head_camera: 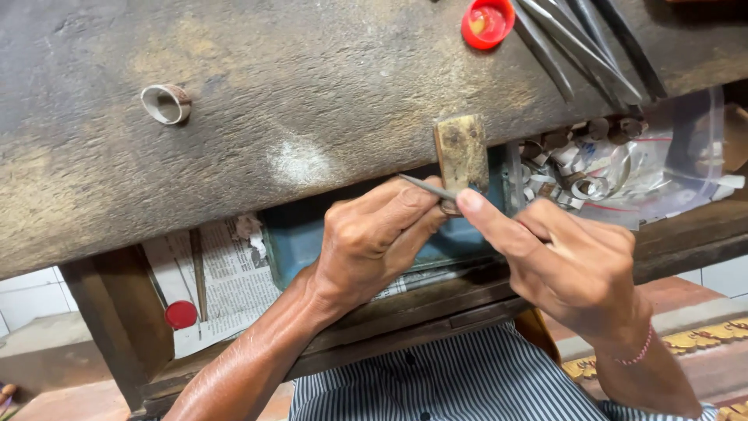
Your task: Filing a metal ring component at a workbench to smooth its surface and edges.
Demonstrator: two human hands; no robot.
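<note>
My left hand (374,238) grips a small metal ring (449,206), mostly hidden by the fingers, pressed against a worn wooden peg (461,152) that sticks out from the bench edge. My right hand (565,261) holds a thin grey needle file (425,186), its forefinger stretched along it; the file's point juts to the left over my left fingers. The two hands touch at the ring, just below the peg.
A dark worn wooden bench top (312,101) carries a wide metal ring (165,103) at left, a red cap (488,22) and several long metal tools (584,47) at the back. A clear bag of metal scraps (623,168) lies right. Newspaper (226,273) and a blue tray (296,242) sit below.
</note>
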